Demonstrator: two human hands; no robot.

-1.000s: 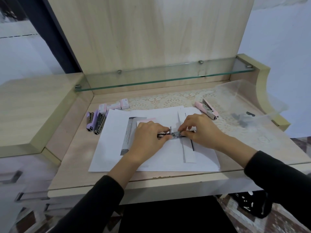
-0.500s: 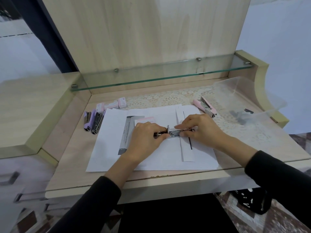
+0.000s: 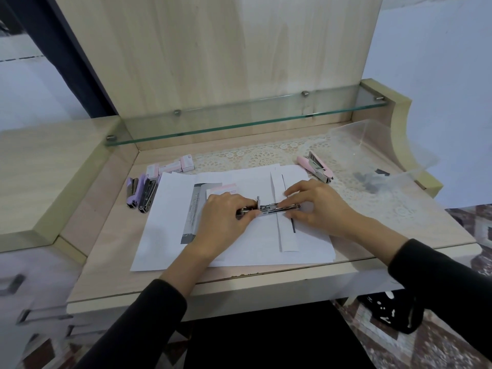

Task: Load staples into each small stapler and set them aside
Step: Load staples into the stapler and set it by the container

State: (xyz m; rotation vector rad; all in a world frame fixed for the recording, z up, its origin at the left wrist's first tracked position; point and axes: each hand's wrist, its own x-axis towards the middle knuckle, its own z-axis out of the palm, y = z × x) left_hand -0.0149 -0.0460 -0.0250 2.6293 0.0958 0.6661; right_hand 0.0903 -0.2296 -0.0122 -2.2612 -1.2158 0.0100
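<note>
A small stapler [image 3: 274, 208] lies opened flat on the white paper sheets [image 3: 165, 222], its metal staple channel showing. My left hand [image 3: 223, 222] grips its left end. My right hand [image 3: 316, 203] pinches the right end of the metal channel between thumb and fingers. Two purple staplers [image 3: 139, 191] lie side by side at the left of the paper. One pink stapler [image 3: 315, 166] lies on the lace mat at the right. Small pink staple boxes [image 3: 173, 167] stand behind the purple staplers, and another pink box [image 3: 222, 188] sits just beyond my left hand.
A clear plastic bin [image 3: 372, 150] holding dark bits stands at the back right. A glass shelf [image 3: 239, 121] runs across the back above the desk. The lace mat [image 3: 261, 155] covers the rear of the desk. A raised wooden ledge borders the left side.
The hands stay on the opened stapler. My right hand's fingers have slid slightly along the metal channel toward its right end; the view has shifted a little.
</note>
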